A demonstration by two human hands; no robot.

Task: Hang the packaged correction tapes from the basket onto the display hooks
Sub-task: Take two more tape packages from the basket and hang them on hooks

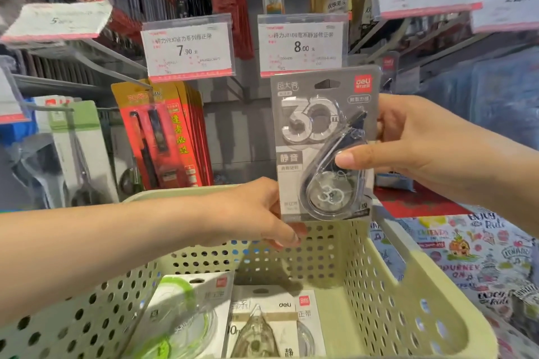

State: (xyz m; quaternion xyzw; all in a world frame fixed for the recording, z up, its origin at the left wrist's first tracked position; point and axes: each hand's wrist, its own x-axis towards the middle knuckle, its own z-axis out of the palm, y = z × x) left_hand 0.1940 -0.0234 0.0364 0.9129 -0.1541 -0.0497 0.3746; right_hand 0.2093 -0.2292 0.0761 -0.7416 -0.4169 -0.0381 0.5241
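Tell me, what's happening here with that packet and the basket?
A person is stocking a shop display. Both hands hold one grey correction tape pack up in front of the price tags: the right hand pinches its side, the left hand grips its bottom corner. It is not on a hook yet. Two more packs, a green one and a beige one, wait in the pale green basket below.

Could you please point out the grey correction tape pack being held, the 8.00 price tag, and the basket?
Grey pack (294,160): head view, card front.
8.00 tag (302,45): head view, printed price.
Basket (379,285): head view, right wall.
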